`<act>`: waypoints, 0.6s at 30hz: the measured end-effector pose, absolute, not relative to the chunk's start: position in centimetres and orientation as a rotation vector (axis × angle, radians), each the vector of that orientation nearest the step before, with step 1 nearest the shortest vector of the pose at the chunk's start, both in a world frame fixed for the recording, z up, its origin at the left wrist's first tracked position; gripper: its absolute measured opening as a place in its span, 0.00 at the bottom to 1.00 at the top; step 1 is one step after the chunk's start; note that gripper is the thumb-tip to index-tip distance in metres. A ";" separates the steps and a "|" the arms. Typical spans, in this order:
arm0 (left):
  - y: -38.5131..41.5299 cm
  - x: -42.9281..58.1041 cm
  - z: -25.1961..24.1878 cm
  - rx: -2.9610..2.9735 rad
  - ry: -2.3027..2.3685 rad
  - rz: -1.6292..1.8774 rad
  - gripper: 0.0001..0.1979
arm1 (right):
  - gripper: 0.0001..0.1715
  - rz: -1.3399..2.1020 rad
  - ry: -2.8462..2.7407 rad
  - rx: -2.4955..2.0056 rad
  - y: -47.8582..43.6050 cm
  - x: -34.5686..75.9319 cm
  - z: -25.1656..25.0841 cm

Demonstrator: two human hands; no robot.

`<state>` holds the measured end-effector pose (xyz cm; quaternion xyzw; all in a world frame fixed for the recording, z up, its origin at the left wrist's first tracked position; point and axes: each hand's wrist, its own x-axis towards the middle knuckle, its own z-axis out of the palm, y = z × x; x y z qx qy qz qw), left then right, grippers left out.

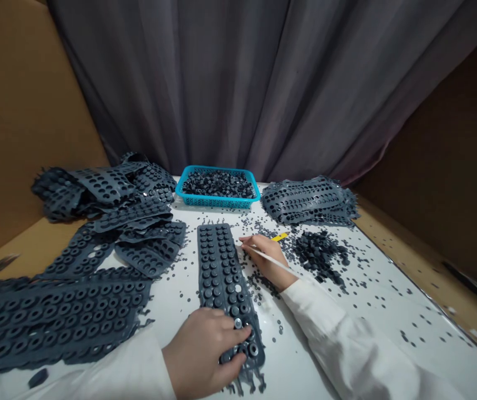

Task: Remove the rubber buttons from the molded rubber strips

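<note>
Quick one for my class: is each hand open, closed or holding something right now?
Left hand: open, resting on the dark strip.
Right hand: closed, holding a slim white stick.

It is a workshop — heaped moulded sheets [311,201] and a basket [217,201] of small parts [217,184] show it.

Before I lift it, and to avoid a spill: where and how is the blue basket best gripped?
Grip the blue basket by the rim at both short ends, coming from the front and above. The curtain hangs behind it, and its open top holds loose dark pieces, so a level two-handed lift looks safest.
</note>
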<state>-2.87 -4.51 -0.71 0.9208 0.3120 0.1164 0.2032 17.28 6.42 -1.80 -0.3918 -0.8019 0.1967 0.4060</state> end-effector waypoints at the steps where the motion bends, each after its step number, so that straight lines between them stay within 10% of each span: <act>1: -4.5 -2.9 -0.7 2.568 0.873 0.326 0.17 | 0.09 0.546 -1.996 -0.994 6.5 17.3 -1.8; 18: -4.4 -2.9 -0.8 2.572 0.865 0.348 0.17 | 0.09 0.455 -2.140 -0.937 8.0 16.9 -2.5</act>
